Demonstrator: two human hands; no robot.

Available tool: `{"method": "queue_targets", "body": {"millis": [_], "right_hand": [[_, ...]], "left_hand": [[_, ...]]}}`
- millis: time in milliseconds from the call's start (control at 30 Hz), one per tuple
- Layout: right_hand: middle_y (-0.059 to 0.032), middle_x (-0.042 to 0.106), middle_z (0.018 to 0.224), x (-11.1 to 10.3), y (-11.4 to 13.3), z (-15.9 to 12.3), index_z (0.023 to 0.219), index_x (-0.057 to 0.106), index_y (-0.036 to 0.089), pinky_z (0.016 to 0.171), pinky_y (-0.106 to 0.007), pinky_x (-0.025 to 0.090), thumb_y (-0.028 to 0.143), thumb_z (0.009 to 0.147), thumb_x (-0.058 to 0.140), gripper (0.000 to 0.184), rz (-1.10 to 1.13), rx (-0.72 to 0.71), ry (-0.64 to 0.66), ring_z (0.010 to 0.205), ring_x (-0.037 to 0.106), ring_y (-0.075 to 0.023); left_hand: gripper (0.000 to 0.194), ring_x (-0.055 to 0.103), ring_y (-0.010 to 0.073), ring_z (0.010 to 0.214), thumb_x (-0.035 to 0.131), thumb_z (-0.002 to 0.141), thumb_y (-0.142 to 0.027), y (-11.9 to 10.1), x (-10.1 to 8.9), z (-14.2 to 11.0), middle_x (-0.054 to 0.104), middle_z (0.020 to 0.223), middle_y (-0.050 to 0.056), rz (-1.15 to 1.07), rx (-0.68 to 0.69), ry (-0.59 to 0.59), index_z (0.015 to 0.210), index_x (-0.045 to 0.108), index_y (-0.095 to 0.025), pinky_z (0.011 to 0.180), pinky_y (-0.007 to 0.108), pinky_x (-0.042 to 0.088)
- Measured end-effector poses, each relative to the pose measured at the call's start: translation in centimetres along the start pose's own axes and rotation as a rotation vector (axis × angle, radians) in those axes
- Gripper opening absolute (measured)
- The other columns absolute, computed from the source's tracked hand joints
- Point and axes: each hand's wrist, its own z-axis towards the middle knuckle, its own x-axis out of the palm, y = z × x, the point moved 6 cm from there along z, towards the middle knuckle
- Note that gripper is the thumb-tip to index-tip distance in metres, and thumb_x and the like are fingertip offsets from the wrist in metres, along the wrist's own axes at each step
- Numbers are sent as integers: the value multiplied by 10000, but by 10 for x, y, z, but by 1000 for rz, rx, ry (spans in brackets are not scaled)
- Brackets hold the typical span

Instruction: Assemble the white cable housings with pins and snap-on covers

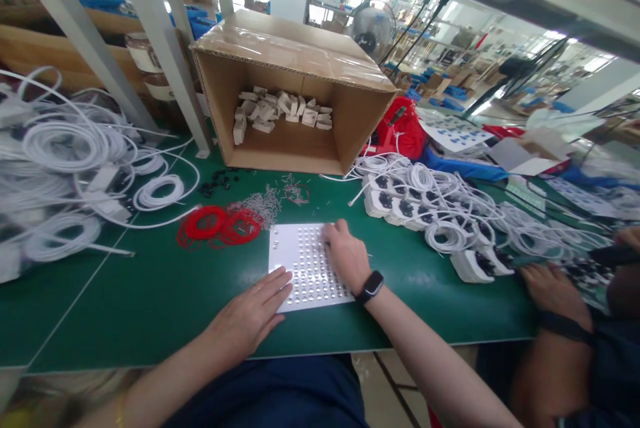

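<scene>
A white sheet [283, 260] with rows of small, clear, shiny round dots lies on the green table. Part of its upper left has few dots on it. My left hand [255, 308] rests flat on the sheet's lower left edge, fingers stretched out. Over the sheet's upper right bends my right hand [347, 256], with a dark watch on the wrist. Its fingers are curled and drawn together at the dots; the tips are blurred, and whatever they pinch is hidden. Just beyond the sheet lie a pile of small metal pins [265, 205] and coils of red wire [241, 225].
An open cardboard box [290, 151] holding white plastic parts [263, 110] stands behind. Coiled white cables [75, 141] heap up at left. White housings with black parts [407, 208] and more cables lie right. A co-worker's hand [557, 291] is at far right.
</scene>
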Motion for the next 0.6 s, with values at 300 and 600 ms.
{"method": "queue_targets", "body": {"millis": [300, 600], "right_hand": [[-62, 539, 1123, -29, 36, 60, 1178, 506, 262, 734, -250, 444, 280, 962, 333, 278, 99, -158, -12, 922, 605, -168], [-91, 501, 1144, -10, -29, 8, 1264, 425, 216, 731, -293, 435, 356, 804, 611, 516, 187, 105, 104, 941, 598, -222]], "left_hand": [[446, 394, 206, 1298, 486, 880, -209, 5, -1, 0, 463, 1374, 112, -60, -83, 11, 1318, 409, -167, 1038, 397, 420], [444, 355, 254, 1318, 521, 866, -296, 5, -4, 13, 429, 1399, 124, 24, -123, 7, 1290, 458, -181, 1055, 452, 372]]}}
